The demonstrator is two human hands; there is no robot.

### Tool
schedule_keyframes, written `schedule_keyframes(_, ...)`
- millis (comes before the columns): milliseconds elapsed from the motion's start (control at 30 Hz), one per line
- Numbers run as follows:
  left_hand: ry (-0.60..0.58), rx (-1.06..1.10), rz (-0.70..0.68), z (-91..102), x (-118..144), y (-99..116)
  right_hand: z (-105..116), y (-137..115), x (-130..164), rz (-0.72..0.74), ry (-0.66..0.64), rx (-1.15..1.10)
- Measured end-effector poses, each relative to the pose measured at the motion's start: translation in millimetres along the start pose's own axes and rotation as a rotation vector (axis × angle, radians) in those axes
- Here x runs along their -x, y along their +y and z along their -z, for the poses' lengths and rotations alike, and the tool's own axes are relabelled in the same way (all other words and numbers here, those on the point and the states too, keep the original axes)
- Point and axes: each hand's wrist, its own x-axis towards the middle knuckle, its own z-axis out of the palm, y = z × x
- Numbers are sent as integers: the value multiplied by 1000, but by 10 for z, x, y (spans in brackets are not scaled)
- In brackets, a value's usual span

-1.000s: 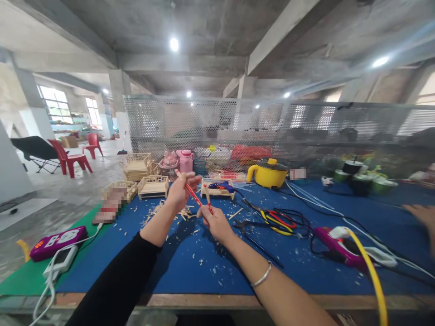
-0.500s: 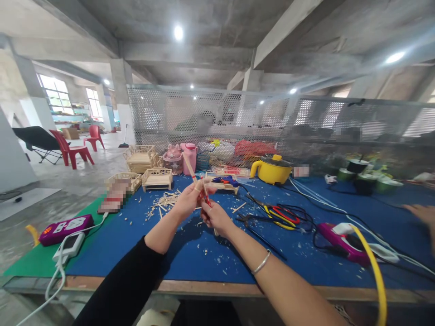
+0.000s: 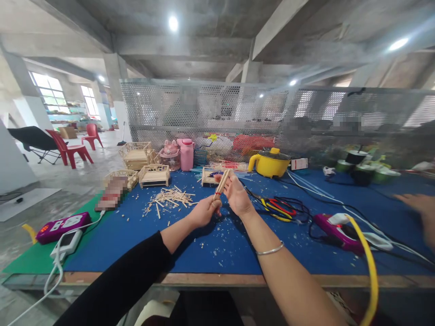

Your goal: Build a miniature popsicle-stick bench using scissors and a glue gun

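Observation:
My left hand [image 3: 205, 212] is closed around the lower part of a small bundle of light wooden sticks [image 3: 222, 183], which has a red band or mark around it. The bundle leans up to the right. My right hand [image 3: 237, 195] is at its upper end, palm turned inward, with fingers reaching behind the sticks and the thumb beside them. A little wooden bed-shaped frame [image 3: 208, 176] stands just behind the hands, with a blue tool partly hidden beside it. To the left lies a pile of loose short sticks [image 3: 174, 195].
More stick-built frames [image 3: 154, 175] stand at the back left, near a pink bottle [image 3: 186, 155]. A yellow pot [image 3: 272, 164], yellow-and-red-handled tools [image 3: 278, 209] and a purple power strip [image 3: 340, 235] are to the right. Another person's hand [image 3: 413, 203] rests at the right edge.
The stick bundle has swung from leaning left to leaning right. My right hand has moved from its lower part up to its top end; my left hand now grips lower down.

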Motion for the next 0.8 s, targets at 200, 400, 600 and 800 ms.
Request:
schedule_keyframes(200,-92,-82,29,-49,-14,23,44,-16,4,-11,2,67)
schedule_keyframes(400,-94,-301,1,56,57,181,85,-134,40,121,81,355)
schedule_keyframes(600,-46,-507,-142,244,38,293,27,-163,81,240,277,387)
schedule_keyframes(800,-70,-447,-129,268,54,327,44,-94,-1,246,519,512)
